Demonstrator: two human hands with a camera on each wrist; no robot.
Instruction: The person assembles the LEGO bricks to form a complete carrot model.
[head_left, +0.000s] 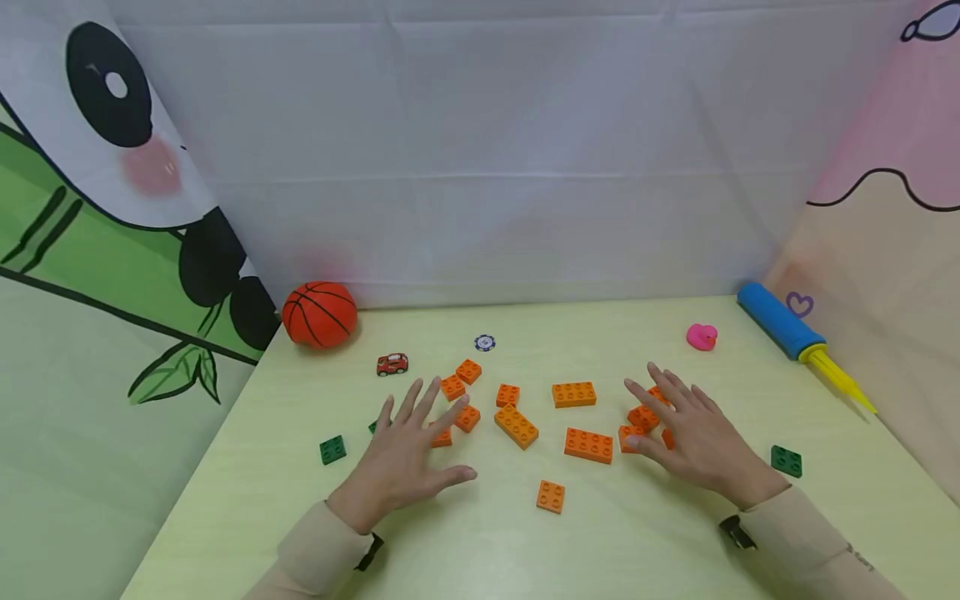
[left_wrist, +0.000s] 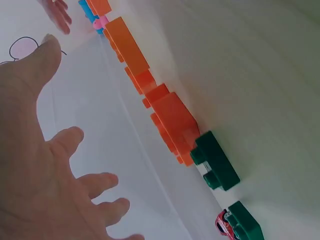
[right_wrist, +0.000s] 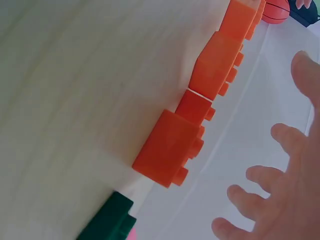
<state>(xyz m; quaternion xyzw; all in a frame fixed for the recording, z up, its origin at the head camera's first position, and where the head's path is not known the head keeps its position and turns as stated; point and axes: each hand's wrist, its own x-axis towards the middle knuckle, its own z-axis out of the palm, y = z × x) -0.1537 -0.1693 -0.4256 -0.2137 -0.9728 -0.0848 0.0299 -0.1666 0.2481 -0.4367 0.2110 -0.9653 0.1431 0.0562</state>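
- Both hands are over the pale yellow-green table (head_left: 675,542) with fingers spread wide and straight, gripping nothing. The left hand (head_left: 408,454) is on the near left, the right hand (head_left: 693,437) on the near right.
- The scattered orange plastic building bricks (head_left: 516,425) lie between and under the two hands, in the middle of the table. A small orange square brick (head_left: 551,496) sits alone nearest the viewer.
- The left fingertips partly cover an orange brick (head_left: 442,437) and hide most of a small dark green piece (head_left: 372,427). Can't tell if the fingers actually touch them.
- The right hand covers a couple of orange bricks (head_left: 643,417) at its fingertips, so their full shapes are hard to make out.
- Two flat dark green square bricks sit out at the edges, one near left (head_left: 332,449) and one near right (head_left: 786,461).
- Far side: an orange toy basketball (head_left: 319,314) in the left corner, a tiny red toy car (head_left: 392,364), a small blue-and-white round chip (head_left: 485,342), a pink rubber duck (head_left: 702,336) and a blue hand pump with a yellow nozzle (head_left: 795,337) on the right.
- The wrist views are tilted and close up, with bricks blurred and cut off at the edges.
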